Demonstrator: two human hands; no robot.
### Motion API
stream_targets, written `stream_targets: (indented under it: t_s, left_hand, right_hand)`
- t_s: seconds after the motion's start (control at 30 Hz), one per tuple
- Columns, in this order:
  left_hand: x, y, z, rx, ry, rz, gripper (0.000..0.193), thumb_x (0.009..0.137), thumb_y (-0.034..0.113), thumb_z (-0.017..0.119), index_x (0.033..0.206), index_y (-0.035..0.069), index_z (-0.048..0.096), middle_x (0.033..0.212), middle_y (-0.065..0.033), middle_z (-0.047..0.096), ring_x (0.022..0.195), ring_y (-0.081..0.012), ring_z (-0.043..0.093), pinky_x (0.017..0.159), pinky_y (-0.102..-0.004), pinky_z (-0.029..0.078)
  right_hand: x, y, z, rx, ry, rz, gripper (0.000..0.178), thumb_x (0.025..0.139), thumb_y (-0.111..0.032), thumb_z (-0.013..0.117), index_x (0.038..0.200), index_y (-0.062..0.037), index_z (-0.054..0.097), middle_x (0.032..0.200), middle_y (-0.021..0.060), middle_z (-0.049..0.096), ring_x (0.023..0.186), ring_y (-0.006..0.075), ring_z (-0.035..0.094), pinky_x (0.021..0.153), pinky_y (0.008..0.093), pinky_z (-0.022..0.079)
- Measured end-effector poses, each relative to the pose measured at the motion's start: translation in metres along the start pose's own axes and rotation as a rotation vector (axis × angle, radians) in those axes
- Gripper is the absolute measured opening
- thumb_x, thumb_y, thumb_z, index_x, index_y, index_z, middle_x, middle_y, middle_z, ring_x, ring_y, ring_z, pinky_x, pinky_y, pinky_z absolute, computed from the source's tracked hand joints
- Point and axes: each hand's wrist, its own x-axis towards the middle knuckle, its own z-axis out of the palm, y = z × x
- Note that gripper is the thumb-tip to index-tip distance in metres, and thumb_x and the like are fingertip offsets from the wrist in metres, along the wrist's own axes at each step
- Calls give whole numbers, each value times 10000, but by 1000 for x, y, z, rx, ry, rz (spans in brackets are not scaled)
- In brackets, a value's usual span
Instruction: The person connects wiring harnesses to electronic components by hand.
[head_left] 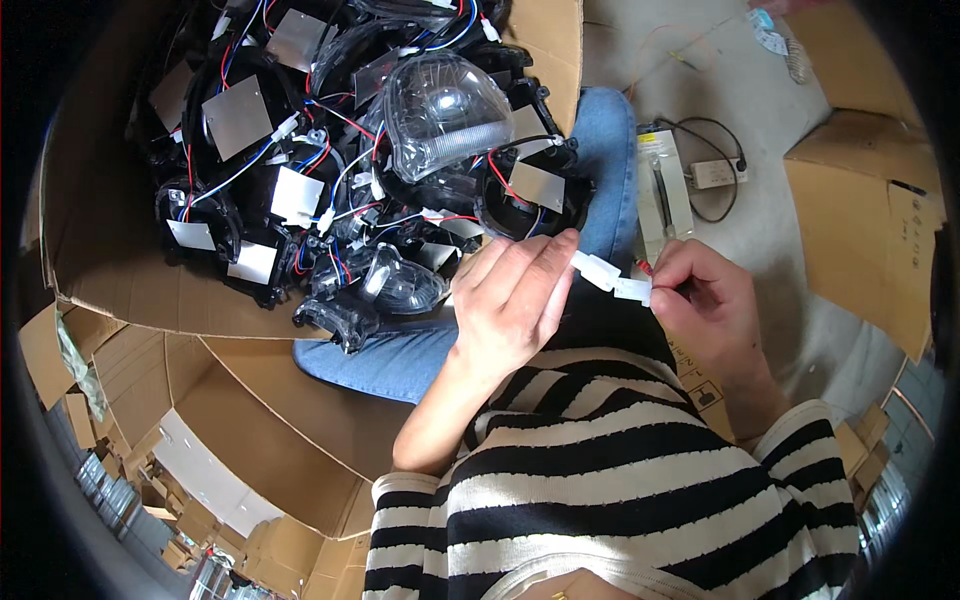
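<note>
My left hand (513, 298) is closed, its fingers curled, and a white plastic wire connector (596, 271) sticks out at its fingertips. Facing it is a second white connector (631, 290), which my right hand (708, 300) pinches between thumb and finger. The two connectors touch or nearly touch; whether they are joined I cannot tell. A bit of red wire (644, 267) shows beside my right fingers. Just beyond my left hand lies a black lamp housing (510, 213) with a square silver plate (537, 187) and red, white and blue wires.
A large cardboard box (170, 318) on the left is heaped with black lamp units, some with clear lenses (447, 112). To the right, a white power adapter (712, 174) with a black cable lies on the floor by a flat pale panel (668, 190). More cardboard boxes (870, 215) stand around.
</note>
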Motion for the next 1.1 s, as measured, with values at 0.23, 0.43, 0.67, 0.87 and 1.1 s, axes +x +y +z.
stream_targets:
  t_s: [0.23,0.43,0.67,0.87,1.1]
  left_hand:
    - [-8,2,2,78,11,3,275,586,-19,628,858,-9,592,738,-76,555,559,-172,497,474,-259,397]
    - [-14,10,0,47,-67,-54,250,588,-39,628,835,-16,595,748,-92,566,583,-194,514,510,-269,415]
    - [-4,-42,-10,-198,-249,-366,196,723,216,601,606,60,610,630,-67,543,573,-222,516,523,-322,417]
    - [5,-62,15,462,-193,-413,288,707,330,585,632,53,587,641,-99,528,627,-269,538,549,-363,430]
    - [-22,-46,44,-603,-1,-614,190,864,143,442,885,10,576,710,-34,564,677,-136,527,643,-254,417]
  right_hand:
    - [-1,0,1,-216,17,-55,67,724,-21,559,715,-18,493,626,2,464,517,42,383,460,183,302]
    - [2,5,8,-484,59,-166,85,702,-21,569,674,-17,489,588,41,481,472,76,430,431,207,327]
    - [9,-1,-29,-237,-17,126,91,719,-54,563,668,-32,491,589,-16,466,518,45,412,470,185,328]
    - [7,4,-25,-243,-71,76,85,724,-66,570,673,-44,506,567,-27,462,512,37,407,461,194,331]
    - [5,11,-12,-209,-97,94,92,715,-50,583,669,-13,512,546,-35,469,509,22,406,449,194,329]
